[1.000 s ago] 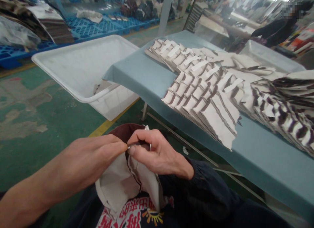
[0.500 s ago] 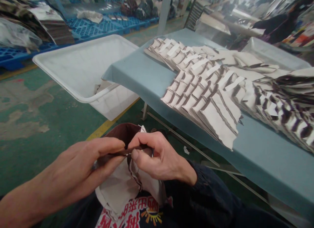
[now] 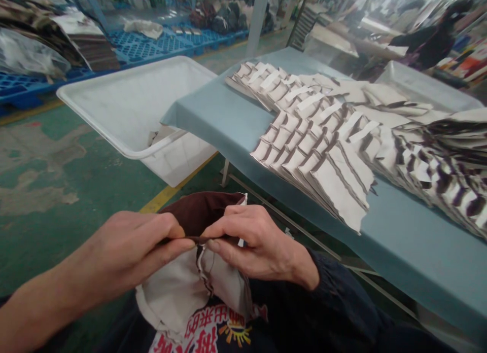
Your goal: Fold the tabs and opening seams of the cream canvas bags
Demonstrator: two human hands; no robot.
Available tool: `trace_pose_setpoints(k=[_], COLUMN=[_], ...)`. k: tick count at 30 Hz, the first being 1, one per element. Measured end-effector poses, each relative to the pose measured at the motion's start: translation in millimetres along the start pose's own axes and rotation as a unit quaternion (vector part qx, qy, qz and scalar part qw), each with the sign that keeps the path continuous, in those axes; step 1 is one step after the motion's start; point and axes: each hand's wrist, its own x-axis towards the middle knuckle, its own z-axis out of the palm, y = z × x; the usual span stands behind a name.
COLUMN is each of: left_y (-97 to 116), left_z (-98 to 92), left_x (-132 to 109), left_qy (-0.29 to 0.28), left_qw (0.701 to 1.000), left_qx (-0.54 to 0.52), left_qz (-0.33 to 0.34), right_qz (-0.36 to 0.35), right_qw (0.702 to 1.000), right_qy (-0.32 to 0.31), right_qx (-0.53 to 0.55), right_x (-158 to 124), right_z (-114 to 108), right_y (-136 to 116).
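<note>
A sewn fabric piece (image 3: 173,284), off-white on one face and dark brown on the other, hangs over my lap. My left hand (image 3: 142,249) pinches its upper edge between thumb and forefinger. Close beside it, my right hand (image 3: 251,241) pinches the same edge, a small gap between the two sets of fingertips. A seam with dark, frayed edging runs down from that gap. Behind my fingers the brown face (image 3: 196,211) stands up in a curve. Part of the edge is hidden under my fingers.
Rows of overlapping off-white fabric pieces (image 3: 304,140) with paper slips lie on the blue-covered table (image 3: 205,104) to the right. A white bin (image 3: 102,104) stands at the table's left end. Blue pallets (image 3: 140,46) with stacked goods are behind; a person (image 3: 428,43) is at far right.
Both hands keep their pinch on the fabric. My right hand has shifted slightly right, its fingers straighter, and more of the brown face shows behind. The fabric's edge looks flatter between the fingertips.
</note>
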Motion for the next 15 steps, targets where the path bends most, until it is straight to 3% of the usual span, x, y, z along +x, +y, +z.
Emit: trace_pose_setpoints(k=[4,10,13,15], left_y=[1,22,24,21], left_z=[-10.6,-15.7,-13.5,-10.5], left_x=[6,24,18,8], left_qy=[-0.073,-0.071,-0.061,-0.052], left_qw=[0.996,0.996,0.995,0.997], left_qx=[-0.051,-0.028,-0.029,-0.031], left_qz=[-0.011,0.053,0.077,0.055], right_qz=[-0.022,-0.041,-0.038,-0.042], right_qw=[1.000,0.998,0.997,0.996], right_qy=[0.006,-0.022,-0.056,-0.070], right_qx=[-0.020,-0.036,-0.027,-0.027], right_x=[3,3,1,1], right_z=[-4,-10,-9,-8], right_y=[-11,-24,-23,-23])
